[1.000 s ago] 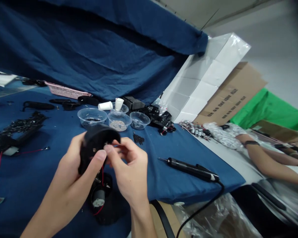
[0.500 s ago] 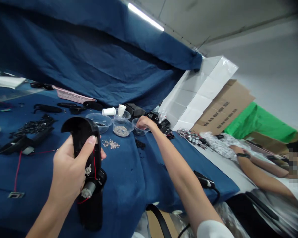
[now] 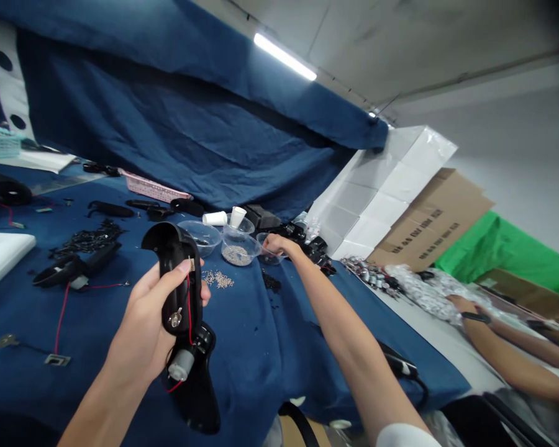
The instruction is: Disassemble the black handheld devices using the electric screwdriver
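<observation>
Black plastic housing (image 3: 177, 304) stands clamped in the left hand (image 3: 142, 329), its fingers (image 3: 163, 279) wrapped around it above the blue table (image 3: 261, 335). Its long axis runs nearly upright, with a silver motor (image 3: 181, 366) and red wire (image 3: 189, 310) at the lower end. The right hand (image 3: 277, 245), farther off, reaches over a clear plastic bowl (image 3: 266, 257); whether its fingers (image 3: 272, 244) are apart or together, I cannot tell. Print on the cardboard box (image 3: 431, 223) is unreadable.

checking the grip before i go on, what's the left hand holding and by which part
The left hand holds a curved black plastic housing around its middle, thumb across the front, above the small metal motor.
</observation>
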Demonstrator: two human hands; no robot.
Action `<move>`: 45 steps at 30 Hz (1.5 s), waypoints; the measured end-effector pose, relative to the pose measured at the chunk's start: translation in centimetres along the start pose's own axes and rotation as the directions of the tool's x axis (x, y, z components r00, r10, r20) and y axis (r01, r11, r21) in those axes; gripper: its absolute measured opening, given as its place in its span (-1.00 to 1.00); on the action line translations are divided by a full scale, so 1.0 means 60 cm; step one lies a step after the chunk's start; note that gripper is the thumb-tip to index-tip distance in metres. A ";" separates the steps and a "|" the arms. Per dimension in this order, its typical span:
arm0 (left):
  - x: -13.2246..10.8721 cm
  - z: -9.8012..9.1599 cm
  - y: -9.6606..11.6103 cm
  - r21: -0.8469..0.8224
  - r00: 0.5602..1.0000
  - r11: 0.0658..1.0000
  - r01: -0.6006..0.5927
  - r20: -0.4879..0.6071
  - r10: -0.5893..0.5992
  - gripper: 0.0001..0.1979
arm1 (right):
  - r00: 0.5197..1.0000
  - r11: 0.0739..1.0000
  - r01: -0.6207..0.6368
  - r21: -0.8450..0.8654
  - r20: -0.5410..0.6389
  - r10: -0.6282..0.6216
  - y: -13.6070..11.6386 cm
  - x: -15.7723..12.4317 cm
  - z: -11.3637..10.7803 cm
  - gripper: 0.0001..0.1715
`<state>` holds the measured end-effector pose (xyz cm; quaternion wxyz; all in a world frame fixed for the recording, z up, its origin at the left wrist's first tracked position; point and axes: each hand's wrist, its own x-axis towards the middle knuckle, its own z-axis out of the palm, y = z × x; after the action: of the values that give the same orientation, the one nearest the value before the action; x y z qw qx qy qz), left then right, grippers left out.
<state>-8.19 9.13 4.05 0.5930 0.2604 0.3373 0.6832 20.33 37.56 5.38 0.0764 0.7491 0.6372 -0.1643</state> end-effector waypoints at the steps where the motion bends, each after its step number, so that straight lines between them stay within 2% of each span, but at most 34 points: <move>1: 0.000 0.000 0.001 -0.004 1.000 1.000 0.004 0.009 -0.003 -0.59 | 1.000 1.000 0.004 0.002 -0.003 -0.004 -0.001 0.001 0.002 -0.48; 6: 0.010 -0.012 0.000 0.002 0.996 0.997 0.075 0.052 -0.075 -0.44 | 1.000 0.999 0.019 0.050 -0.019 -0.018 -0.008 -0.004 0.006 -0.48; 9: 0.012 -0.017 -0.001 -0.043 0.998 0.998 0.054 0.041 -0.052 -0.50 | 0.998 0.995 0.023 0.095 -0.062 -0.018 -0.012 -0.017 0.005 -0.48; 11: 0.012 -0.018 -0.001 -0.096 0.995 0.994 0.056 0.083 -0.048 -0.60 | 0.993 0.991 0.032 0.128 -0.113 -0.018 -0.015 -0.029 -0.001 -0.46; 14: 0.012 -0.019 0.000 -0.173 0.981 0.977 0.122 0.173 -0.092 -0.70 | 0.975 0.980 0.065 0.186 -0.219 -0.023 -0.018 -0.055 -0.017 -0.44; 18: 0.014 -0.021 0.001 -0.218 0.968 0.965 0.149 0.229 -0.098 -0.77 | 0.918 0.949 0.161 0.272 -0.395 -0.042 -0.016 -0.121 -0.038 -0.45; 20: 0.011 -0.022 0.000 -0.188 0.957 0.965 0.181 0.262 -0.128 -0.76 | 0.868 0.917 0.253 0.310 -0.491 -0.073 -0.014 -0.175 -0.035 -0.54; 22: 0.006 -0.019 -0.001 -0.134 0.942 0.963 0.232 0.276 -0.189 -0.74 | 0.790 0.858 0.390 0.333 -0.601 -0.125 -0.015 -0.243 -0.015 -0.69; 24: -0.001 -0.012 -0.004 -0.118 0.948 0.967 0.226 0.255 -0.191 -0.74 | 0.690 0.772 0.537 0.340 -0.704 -0.170 -0.022 -0.315 0.021 -0.74; 26: -0.009 -0.004 -0.008 -0.140 0.966 0.976 0.167 0.222 -0.134 -0.75 | 0.592 0.686 0.647 0.333 -0.786 -0.177 -0.035 -0.382 0.065 -0.74; 27: -0.011 0.000 -0.010 -0.142 0.969 0.978 0.150 0.217 -0.117 -0.74 | 0.532 0.623 0.710 0.328 -0.829 -0.170 -0.044 -0.409 0.088 -0.76; 28: -0.014 0.003 -0.012 -0.137 0.970 0.980 0.141 0.218 -0.109 -0.73 | 0.462 0.502 0.799 0.331 -0.873 -0.160 -0.054 -0.433 0.109 -0.80; 29: -0.015 0.005 -0.014 -0.126 0.970 0.982 0.139 0.218 -0.109 -0.72 | 0.429 0.409 0.846 0.340 -0.891 -0.147 -0.064 -0.451 0.128 -0.84; 31: -0.016 0.007 -0.016 -0.094 0.969 0.986 0.140 0.216 -0.117 -0.70 | 0.391 0.296 0.893 0.340 -0.910 -0.135 -0.084 -0.475 0.155 -0.89; 35: -0.013 0.004 -0.015 -0.045 0.969 0.993 0.114 0.226 -0.101 -0.63 | 0.331 0.230 0.929 0.291 -0.930 -0.157 -0.110 -0.489 0.175 -0.86; 38: -0.015 0.005 -0.013 -0.040 0.973 0.993 0.110 0.207 -0.100 -0.68 | 0.314 0.186 0.941 0.284 -0.936 -0.160 -0.118 -0.489 0.178 -0.82; 41: -0.020 0.010 -0.013 -0.024 0.977 0.994 0.103 0.189 -0.097 -0.74 | 0.324 0.178 0.938 0.298 -0.936 -0.141 -0.119 -0.491 0.185 -0.82; 43: -0.024 0.016 -0.012 0.008 0.979 0.996 0.086 0.182 -0.086 -0.74 | 0.342 0.169 0.932 0.321 -0.932 -0.120 -0.118 -0.492 0.194 -0.81; 45: -0.028 0.023 -0.012 0.031 0.985 0.997 0.071 0.159 -0.075 -0.73 | 0.386 0.128 0.919 0.374 -0.918 -0.087 -0.114 -0.492 0.205 -0.81</move>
<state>-6.40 7.72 4.44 0.6393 0.3093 0.3066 0.6337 7.83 7.32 4.69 -0.6628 0.3353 0.6447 -0.1804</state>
